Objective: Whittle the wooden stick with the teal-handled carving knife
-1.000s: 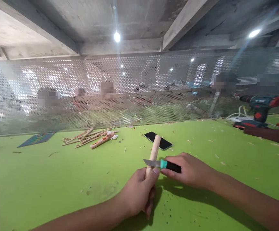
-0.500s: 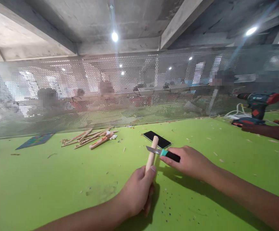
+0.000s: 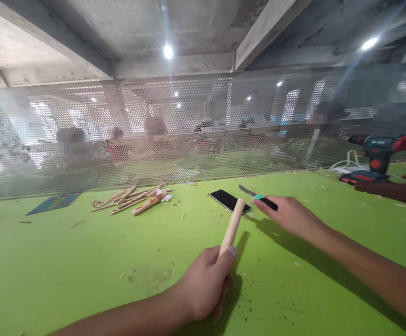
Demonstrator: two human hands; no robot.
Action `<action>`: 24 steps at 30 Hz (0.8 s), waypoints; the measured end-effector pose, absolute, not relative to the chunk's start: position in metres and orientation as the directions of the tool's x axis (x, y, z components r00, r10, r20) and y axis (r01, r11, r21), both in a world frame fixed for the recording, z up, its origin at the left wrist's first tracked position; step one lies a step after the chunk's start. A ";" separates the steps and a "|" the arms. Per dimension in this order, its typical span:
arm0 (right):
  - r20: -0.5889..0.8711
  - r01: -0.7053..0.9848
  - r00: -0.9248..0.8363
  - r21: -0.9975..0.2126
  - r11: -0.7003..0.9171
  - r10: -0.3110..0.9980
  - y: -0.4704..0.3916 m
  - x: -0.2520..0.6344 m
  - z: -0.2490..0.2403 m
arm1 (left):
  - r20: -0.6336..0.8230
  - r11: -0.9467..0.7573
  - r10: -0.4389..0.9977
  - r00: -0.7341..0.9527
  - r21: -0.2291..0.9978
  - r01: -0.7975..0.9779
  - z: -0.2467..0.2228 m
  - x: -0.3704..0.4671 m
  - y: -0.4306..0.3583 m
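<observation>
A pale round wooden stick point(image 3: 231, 228) is gripped near its lower end by my left hand point(image 3: 208, 282), its free end tilted up and away to the right. Closed around a utility knife point(image 3: 266, 202) with a black and teal handle, my right hand point(image 3: 292, 214) holds it beyond the stick's tip. The blade points up to the left and is apart from the wood. Behind the stick lies a dark phone point(image 3: 225, 199) on the green table point(image 3: 118, 261). The stick's lower end is hidden in my left hand.
Thin wood strips point(image 3: 129, 198) lie in a pile at the back left, near a patterned flat sheet point(image 3: 53, 203). A cordless drill point(image 3: 380, 156) stands at the back right beside a dark brown block point(image 3: 392, 192). A perforated screen point(image 3: 188, 130) borders the table, with people behind it.
The knife has come off the stick, moving up and to the right with my right hand. My left hand and the stick have shifted slightly right, and the stick leans more.
</observation>
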State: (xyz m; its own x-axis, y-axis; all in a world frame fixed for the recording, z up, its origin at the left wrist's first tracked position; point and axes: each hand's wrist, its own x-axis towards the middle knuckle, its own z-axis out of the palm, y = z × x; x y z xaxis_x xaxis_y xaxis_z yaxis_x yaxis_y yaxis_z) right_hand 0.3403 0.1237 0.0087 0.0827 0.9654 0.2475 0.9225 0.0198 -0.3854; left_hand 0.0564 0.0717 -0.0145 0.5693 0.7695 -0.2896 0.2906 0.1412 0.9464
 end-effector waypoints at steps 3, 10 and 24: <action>0.199 0.913 0.016 -0.402 0.066 0.980 0.118 0.325 0.003 | -0.288 0.153 0.769 0.571 0.950 0.273 -0.016 0.058 0.075; 0.204 0.901 0.013 -0.427 0.077 0.979 0.114 0.322 0.003 | -0.293 0.152 0.748 0.595 0.949 0.276 -0.015 0.059 0.076; 0.079 0.858 -0.217 -0.460 0.228 0.973 0.091 0.300 0.021 | -0.331 0.235 0.741 0.585 0.943 0.235 -0.010 0.060 0.079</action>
